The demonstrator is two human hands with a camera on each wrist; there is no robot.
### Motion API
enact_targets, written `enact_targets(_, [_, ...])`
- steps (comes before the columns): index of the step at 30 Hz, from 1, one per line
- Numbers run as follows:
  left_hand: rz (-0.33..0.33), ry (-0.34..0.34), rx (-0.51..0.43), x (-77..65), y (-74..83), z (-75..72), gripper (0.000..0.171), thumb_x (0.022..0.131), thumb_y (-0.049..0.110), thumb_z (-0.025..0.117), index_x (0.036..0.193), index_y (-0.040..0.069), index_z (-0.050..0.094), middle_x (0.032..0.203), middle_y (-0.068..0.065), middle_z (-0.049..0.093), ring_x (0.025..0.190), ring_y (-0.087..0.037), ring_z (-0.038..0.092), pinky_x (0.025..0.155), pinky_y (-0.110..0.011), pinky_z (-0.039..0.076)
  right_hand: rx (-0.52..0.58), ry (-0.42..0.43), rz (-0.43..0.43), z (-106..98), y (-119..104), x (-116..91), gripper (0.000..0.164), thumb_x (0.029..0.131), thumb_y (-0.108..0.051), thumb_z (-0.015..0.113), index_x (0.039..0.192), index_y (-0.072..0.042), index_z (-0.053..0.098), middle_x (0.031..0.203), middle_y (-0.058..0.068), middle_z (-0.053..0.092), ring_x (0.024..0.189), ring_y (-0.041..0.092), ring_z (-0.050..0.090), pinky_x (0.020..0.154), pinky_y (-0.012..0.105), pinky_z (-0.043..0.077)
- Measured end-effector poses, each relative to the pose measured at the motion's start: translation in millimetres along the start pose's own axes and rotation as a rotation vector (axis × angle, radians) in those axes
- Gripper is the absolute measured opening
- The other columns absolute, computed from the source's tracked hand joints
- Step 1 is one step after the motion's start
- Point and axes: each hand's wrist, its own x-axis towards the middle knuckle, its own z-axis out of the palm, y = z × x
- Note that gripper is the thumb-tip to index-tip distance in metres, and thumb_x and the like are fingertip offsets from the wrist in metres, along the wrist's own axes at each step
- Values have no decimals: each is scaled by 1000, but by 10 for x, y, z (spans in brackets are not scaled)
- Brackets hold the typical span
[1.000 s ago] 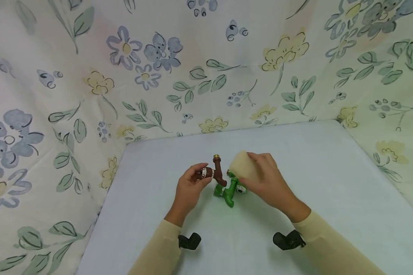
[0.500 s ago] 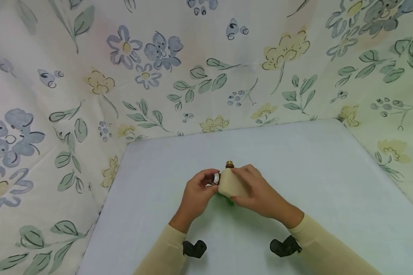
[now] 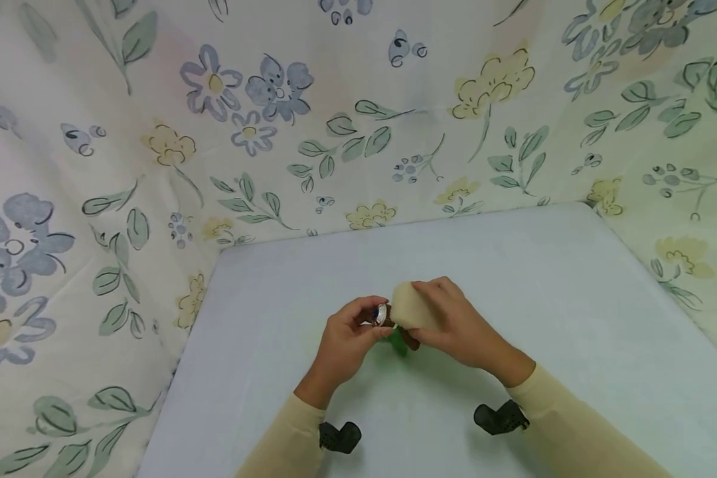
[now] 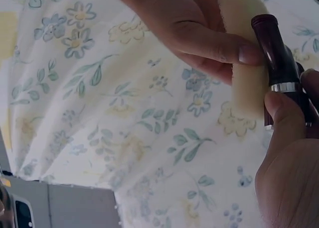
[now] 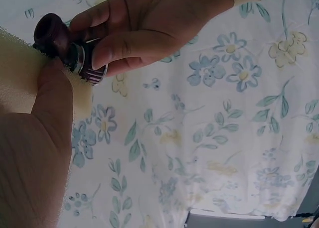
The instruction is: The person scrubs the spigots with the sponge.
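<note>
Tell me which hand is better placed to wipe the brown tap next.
Likely the right: the right hand holds the sponge close to the brown tap, while the left hand is occupied gripping that tap near its silvery band.

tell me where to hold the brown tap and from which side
Perhaps by the silver-ringed end of the brown tap, from the person's left: in the head view that round end sticks out beside the sponge, which hides much of the rest.
</note>
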Motion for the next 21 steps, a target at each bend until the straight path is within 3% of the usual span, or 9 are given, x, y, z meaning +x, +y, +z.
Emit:
enact_targets(12, [9,-9,4,-24,79,3,40,85,-6,69,123,-1,58,108,-15,60,97,-27,60,77,-36,55,-45,74,96,-116,118,54,77,83,-46,72,144,-12,42,120,1,44,103,18,47,80,40,47])
enact_targets(21, [29,-16,-15,-25,81,-22,41,85,-9,67,123,0,57,111,-18,59,99,-29,60,77,-37,55,-9,95,80,-76,112,56,74,84,-47,71,143,-12,45,119,-1,45,103,17,47,80,39,47])
